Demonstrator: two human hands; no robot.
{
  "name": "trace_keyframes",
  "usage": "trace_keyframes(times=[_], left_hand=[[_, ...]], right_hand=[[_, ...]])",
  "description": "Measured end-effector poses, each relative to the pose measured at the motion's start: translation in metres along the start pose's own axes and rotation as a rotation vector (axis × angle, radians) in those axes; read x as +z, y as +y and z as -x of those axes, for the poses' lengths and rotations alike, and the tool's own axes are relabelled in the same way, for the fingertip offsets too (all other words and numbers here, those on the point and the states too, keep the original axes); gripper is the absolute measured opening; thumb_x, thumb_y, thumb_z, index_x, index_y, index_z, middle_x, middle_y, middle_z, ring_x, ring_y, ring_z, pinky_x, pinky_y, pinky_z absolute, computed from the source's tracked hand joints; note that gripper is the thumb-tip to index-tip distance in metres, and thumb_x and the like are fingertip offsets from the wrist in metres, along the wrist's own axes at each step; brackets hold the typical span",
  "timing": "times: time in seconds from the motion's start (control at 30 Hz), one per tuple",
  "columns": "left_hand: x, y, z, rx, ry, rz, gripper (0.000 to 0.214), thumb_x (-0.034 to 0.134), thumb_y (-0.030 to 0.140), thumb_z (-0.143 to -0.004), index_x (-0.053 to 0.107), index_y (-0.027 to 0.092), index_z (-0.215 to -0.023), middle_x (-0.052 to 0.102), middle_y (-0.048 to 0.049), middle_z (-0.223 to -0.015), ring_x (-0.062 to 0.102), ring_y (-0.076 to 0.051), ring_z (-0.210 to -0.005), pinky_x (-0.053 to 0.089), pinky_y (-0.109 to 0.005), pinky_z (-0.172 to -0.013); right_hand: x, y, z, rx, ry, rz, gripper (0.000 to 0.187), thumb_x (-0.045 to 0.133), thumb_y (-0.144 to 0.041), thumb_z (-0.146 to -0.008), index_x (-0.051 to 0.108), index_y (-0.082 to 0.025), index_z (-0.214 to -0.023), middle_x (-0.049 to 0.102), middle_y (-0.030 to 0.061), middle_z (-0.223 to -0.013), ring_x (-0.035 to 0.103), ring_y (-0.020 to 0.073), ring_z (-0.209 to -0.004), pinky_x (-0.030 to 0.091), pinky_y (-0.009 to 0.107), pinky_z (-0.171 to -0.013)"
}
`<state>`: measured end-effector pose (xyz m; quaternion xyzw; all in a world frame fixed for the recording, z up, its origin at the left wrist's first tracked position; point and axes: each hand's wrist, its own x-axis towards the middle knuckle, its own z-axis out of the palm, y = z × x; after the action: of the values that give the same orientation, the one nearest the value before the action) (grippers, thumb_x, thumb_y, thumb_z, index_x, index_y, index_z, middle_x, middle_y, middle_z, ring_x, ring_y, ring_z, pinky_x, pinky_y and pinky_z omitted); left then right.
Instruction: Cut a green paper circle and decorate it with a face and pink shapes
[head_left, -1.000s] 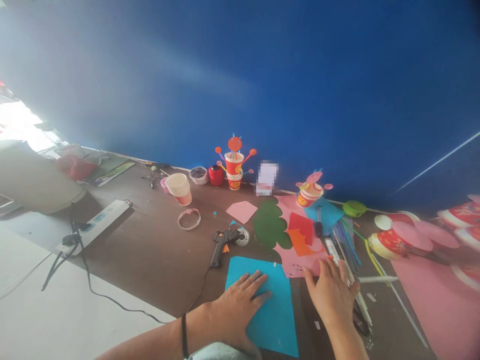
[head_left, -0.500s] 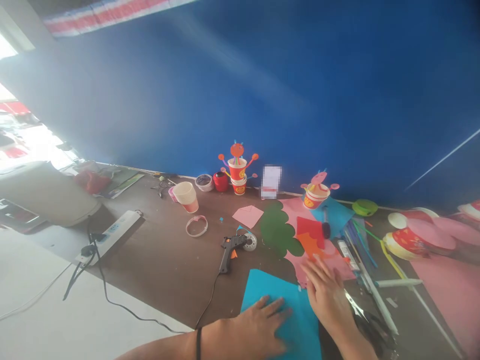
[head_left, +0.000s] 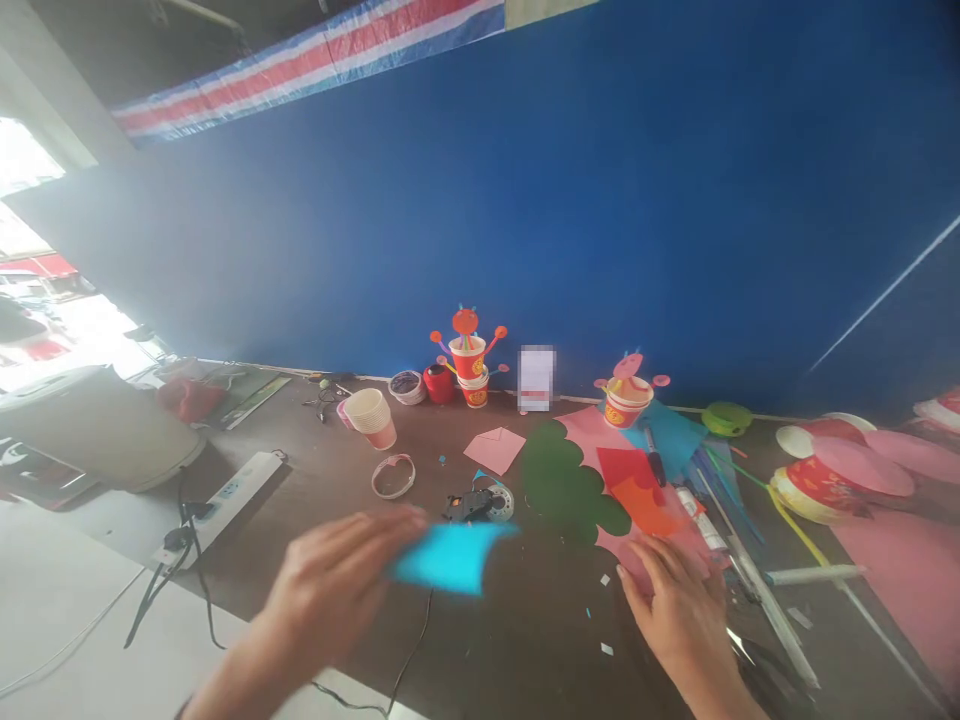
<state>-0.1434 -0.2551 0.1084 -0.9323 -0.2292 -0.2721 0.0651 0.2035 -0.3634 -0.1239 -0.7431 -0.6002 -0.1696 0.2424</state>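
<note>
My left hand (head_left: 337, 585) is raised over the dark table (head_left: 315, 500), blurred by motion, with its fingers pinched on a sheet of blue paper (head_left: 450, 555) that hangs in the air in front of the black glue gun (head_left: 465, 505). My right hand (head_left: 679, 610) lies flat with fingers spread on the edge of the pink paper (head_left: 660, 555), next to red and orange paper pieces (head_left: 637, 490) and a green cloud-shaped cut-out (head_left: 562, 485).
Paper-cup figures (head_left: 469, 355) (head_left: 626, 395) stand by the blue wall. A stack of pink cups (head_left: 371, 415), a tape ring (head_left: 393, 475), a power strip (head_left: 225, 500) with cables, pens and straws (head_left: 720, 520), scissors (head_left: 757, 655) and more cup crafts (head_left: 817, 480) lie around.
My left hand lifted the blue paper off the table and swung it up and left. My right hand slid a little right onto the pink paper. The view tilted upward.
</note>
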Motion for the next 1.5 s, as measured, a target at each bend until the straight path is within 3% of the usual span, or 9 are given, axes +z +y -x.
trace_keyframes(times=[0.13,0.43,0.7,0.9,1.07,1.17,1.27,1.4,1.5], left_hand=[[0.003,-0.050,0.024,-0.205,0.160,-0.265,0.037,0.047,0.012,-0.081,0.059,0.024,-0.114,0.066,-0.0021,-0.110,0.062,-0.019,-0.102,0.050,-0.031,-0.090],[0.109,-0.084,0.088,-0.441,-0.264,-0.118,0.044,0.038,0.011,-0.083,0.053,0.019,-0.124,0.059,-0.0065,-0.123,0.059,-0.020,-0.109,0.050,-0.032,-0.090],[0.119,-0.097,0.083,-0.571,-0.261,-0.161,0.045,0.044,0.017,-0.083,0.049,0.021,-0.127,0.057,-0.0084,-0.125,0.054,-0.025,-0.115,0.044,-0.041,-0.096],[0.125,-0.102,0.096,-0.495,-0.368,-0.084,0.077,0.061,0.054,-0.075,0.038,0.015,-0.137,0.042,-0.0173,-0.139,0.039,-0.035,-0.128,0.035,-0.053,-0.101],[0.122,-0.042,0.053,-0.418,-0.206,0.119,0.053,0.047,0.041,-0.089,0.038,0.019,-0.136,0.040,-0.0126,-0.141,0.037,-0.027,-0.130,0.036,-0.045,-0.104],[0.139,0.028,0.024,-0.199,-0.353,0.330,0.051,0.043,0.032,-0.091,0.033,0.019,-0.139,0.040,-0.0093,-0.142,0.034,-0.022,-0.133,0.034,-0.038,-0.108],[0.176,0.083,-0.001,-0.024,-0.524,0.399,0.072,0.048,0.045,-0.087,0.021,0.011,-0.144,0.022,-0.0146,-0.150,0.021,-0.027,-0.138,0.029,-0.041,-0.110],[0.222,0.102,-0.024,-0.030,-0.600,0.352,0.091,0.049,0.063,-0.079,0.021,0.004,-0.143,0.019,-0.0213,-0.149,0.015,-0.033,-0.139,0.024,-0.048,-0.110],[0.234,0.097,-0.028,-0.026,-0.603,0.331,0.095,0.046,0.069,-0.077,0.024,0.004,-0.142,0.022,-0.0224,-0.148,0.016,-0.033,-0.138,0.022,-0.048,-0.110]], right_hand=[[0.000,-0.004,0.000,-0.005,-0.025,-0.008,0.038,0.047,-0.045,-0.085,0.059,-0.019,-0.109,0.065,0.0113,-0.113,0.057,0.0293,-0.107,0.025,0.055,-0.100],[0.002,0.001,0.004,-0.018,-0.035,-0.010,0.039,0.042,-0.049,-0.086,0.064,-0.020,-0.098,0.065,0.0108,-0.109,0.059,0.0313,-0.100,0.028,0.056,-0.095],[-0.001,-0.001,0.002,-0.025,-0.020,-0.001,0.043,0.039,-0.051,-0.086,0.064,-0.021,-0.103,0.066,0.0108,-0.109,0.060,0.0300,-0.096,0.033,0.051,-0.092],[-0.010,-0.003,-0.004,0.046,-0.026,0.099,0.040,0.041,-0.046,-0.087,0.064,-0.016,-0.099,0.064,0.0143,-0.110,0.056,0.0317,-0.105,0.028,0.055,-0.096],[-0.019,-0.015,-0.012,-0.017,-0.053,0.014,0.033,0.045,-0.037,-0.089,0.061,-0.017,-0.110,0.062,0.0119,-0.118,0.050,0.0288,-0.115,0.026,0.051,-0.100],[-0.021,-0.024,-0.014,-0.088,-0.165,-0.013,0.033,0.044,-0.033,-0.090,0.058,-0.019,-0.117,0.058,0.0105,-0.126,0.044,0.0284,-0.123,0.028,0.050,-0.100],[-0.020,-0.024,-0.013,-0.037,-0.224,0.044,0.039,0.039,-0.033,-0.092,0.053,-0.016,-0.124,0.050,0.0136,-0.134,0.041,0.0291,-0.126,0.031,0.052,-0.098],[-0.021,-0.013,-0.016,0.002,-0.294,0.111,0.042,0.032,-0.031,-0.095,0.045,-0.021,-0.134,0.036,0.0117,-0.146,0.037,0.0293,-0.130,0.038,0.051,-0.093],[-0.021,-0.004,-0.025,-0.027,-0.375,0.127,0.044,0.030,-0.029,-0.095,0.041,-0.027,-0.137,0.031,0.0075,-0.149,0.032,0.0297,-0.133,0.039,0.052,-0.093]])
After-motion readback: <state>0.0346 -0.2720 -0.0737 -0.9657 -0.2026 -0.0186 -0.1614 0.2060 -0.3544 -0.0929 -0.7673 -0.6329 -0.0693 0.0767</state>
